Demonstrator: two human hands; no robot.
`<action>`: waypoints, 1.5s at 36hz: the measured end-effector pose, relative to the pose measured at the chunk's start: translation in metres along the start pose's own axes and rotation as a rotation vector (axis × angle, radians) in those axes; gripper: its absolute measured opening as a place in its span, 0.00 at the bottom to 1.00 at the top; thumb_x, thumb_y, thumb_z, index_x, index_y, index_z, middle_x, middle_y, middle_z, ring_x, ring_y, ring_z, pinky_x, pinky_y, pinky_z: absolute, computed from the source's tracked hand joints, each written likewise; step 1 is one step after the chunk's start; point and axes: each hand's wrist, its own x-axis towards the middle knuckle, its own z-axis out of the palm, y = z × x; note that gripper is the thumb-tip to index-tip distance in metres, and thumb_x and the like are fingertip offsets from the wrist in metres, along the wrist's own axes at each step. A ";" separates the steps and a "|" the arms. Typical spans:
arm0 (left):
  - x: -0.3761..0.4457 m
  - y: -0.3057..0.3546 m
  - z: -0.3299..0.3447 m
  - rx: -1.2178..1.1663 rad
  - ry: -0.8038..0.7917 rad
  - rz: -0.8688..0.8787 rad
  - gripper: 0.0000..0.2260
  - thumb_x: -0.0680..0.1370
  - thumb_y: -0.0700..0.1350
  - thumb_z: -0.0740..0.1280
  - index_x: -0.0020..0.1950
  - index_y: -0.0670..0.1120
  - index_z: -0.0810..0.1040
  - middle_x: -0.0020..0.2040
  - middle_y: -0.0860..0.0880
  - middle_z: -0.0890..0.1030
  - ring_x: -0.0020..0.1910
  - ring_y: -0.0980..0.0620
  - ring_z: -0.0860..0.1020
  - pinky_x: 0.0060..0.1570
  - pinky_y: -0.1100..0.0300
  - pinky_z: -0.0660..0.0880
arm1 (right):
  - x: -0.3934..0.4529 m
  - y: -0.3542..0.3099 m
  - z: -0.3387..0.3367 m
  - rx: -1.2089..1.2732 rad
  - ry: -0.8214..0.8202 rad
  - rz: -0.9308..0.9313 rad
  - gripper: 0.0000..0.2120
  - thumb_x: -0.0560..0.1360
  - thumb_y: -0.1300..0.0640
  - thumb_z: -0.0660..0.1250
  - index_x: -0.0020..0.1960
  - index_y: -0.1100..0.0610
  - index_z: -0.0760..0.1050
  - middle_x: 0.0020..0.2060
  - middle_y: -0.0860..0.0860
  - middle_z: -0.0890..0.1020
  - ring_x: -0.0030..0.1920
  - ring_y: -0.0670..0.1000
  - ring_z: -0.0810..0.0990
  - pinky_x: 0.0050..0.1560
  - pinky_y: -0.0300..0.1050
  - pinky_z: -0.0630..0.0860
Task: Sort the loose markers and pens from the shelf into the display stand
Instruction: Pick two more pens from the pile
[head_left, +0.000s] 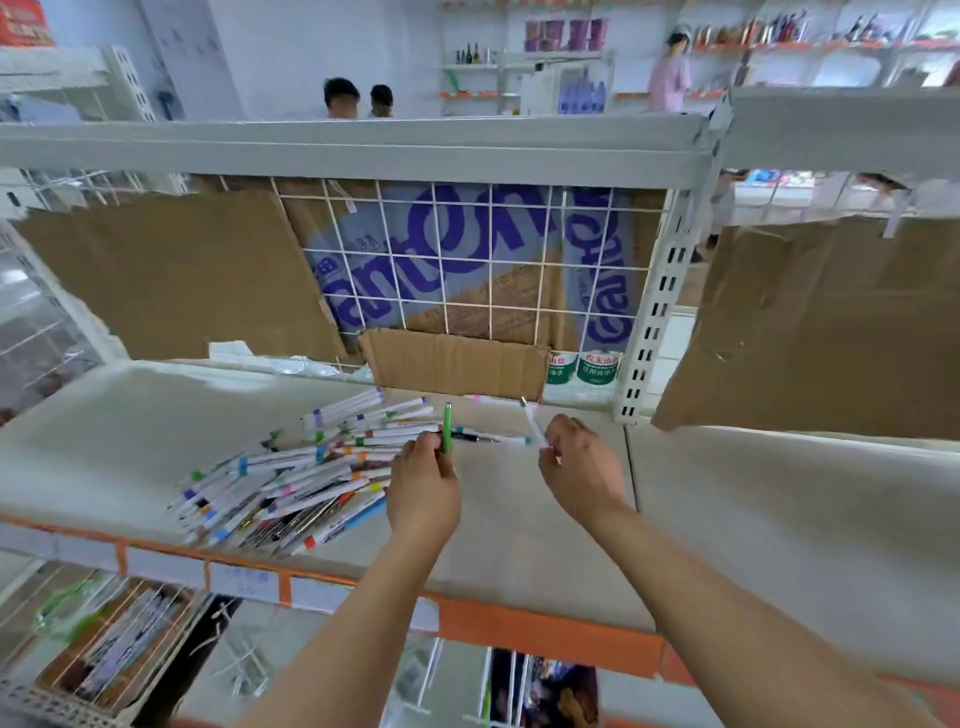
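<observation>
Markers and pens, white-barrelled with coloured bands (291, 473), lie in one loose heap on the pale grey shelf (156, 415), too many and too overlapped to count. Behind them stand a brown cardboard flap (457, 364) and a white wire grid (467, 260). Left hand (423, 488) pinches one slim green pen (447, 428) upright. Right hand (579, 467) grips one white marker (535, 428), tilted. Both hang just beside the heap.
</observation>
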 end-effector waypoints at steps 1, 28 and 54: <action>0.000 0.001 0.001 -0.029 0.009 0.000 0.07 0.81 0.41 0.56 0.53 0.41 0.72 0.50 0.43 0.74 0.51 0.42 0.72 0.45 0.50 0.69 | -0.002 0.001 -0.004 0.016 0.039 0.018 0.02 0.76 0.60 0.62 0.45 0.57 0.69 0.43 0.54 0.75 0.41 0.56 0.73 0.35 0.43 0.61; -0.119 0.167 0.088 -0.524 -0.304 0.594 0.05 0.79 0.39 0.62 0.48 0.48 0.73 0.39 0.49 0.76 0.41 0.46 0.74 0.37 0.60 0.65 | -0.181 0.158 -0.152 0.139 0.831 0.506 0.12 0.77 0.64 0.63 0.39 0.55 0.63 0.26 0.46 0.68 0.27 0.44 0.67 0.28 0.36 0.62; -0.321 0.371 0.230 -0.643 -0.463 0.693 0.05 0.78 0.42 0.62 0.49 0.44 0.78 0.41 0.49 0.78 0.41 0.48 0.76 0.41 0.54 0.71 | -0.333 0.384 -0.298 0.001 1.014 0.595 0.06 0.77 0.61 0.63 0.42 0.55 0.68 0.28 0.48 0.71 0.30 0.55 0.69 0.32 0.47 0.65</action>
